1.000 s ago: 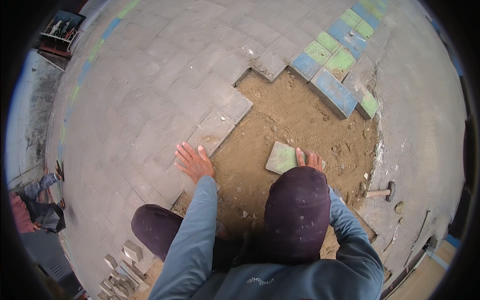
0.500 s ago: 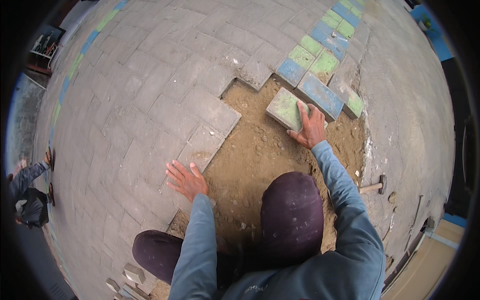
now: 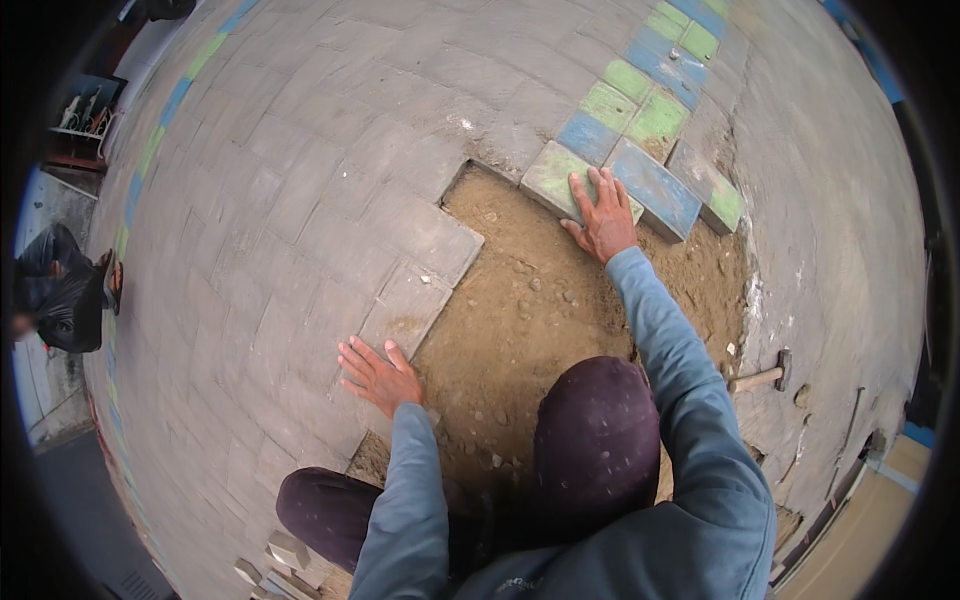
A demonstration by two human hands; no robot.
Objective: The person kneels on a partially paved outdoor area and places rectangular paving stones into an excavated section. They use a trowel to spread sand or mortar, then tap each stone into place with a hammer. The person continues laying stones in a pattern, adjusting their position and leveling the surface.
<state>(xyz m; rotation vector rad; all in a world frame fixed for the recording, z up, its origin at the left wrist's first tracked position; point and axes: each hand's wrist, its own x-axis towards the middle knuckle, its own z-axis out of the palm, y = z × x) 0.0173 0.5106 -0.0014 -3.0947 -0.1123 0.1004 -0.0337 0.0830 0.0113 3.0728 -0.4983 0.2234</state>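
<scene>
My left hand lies flat on the grey paving, fingers spread, beside the edge of the bare sand. My right hand rests on top of a green-painted paving block, its fingers stretched out over the surface and its thumb low on the near side. The block sits at the far edge of the sand, against a blue-painted block and next to another blue block on its right. My fingers and palm hide part of its right side.
A partly green block stands at the right end of the row. A hammer lies on the concrete to the right. Loose blocks are at the lower left. Another person with a black bag is at the far left.
The green block has moved away from me and left, up against the laid blocks. My right hand has gone from gripping it to lying on top. My left hand stays on the paving.
</scene>
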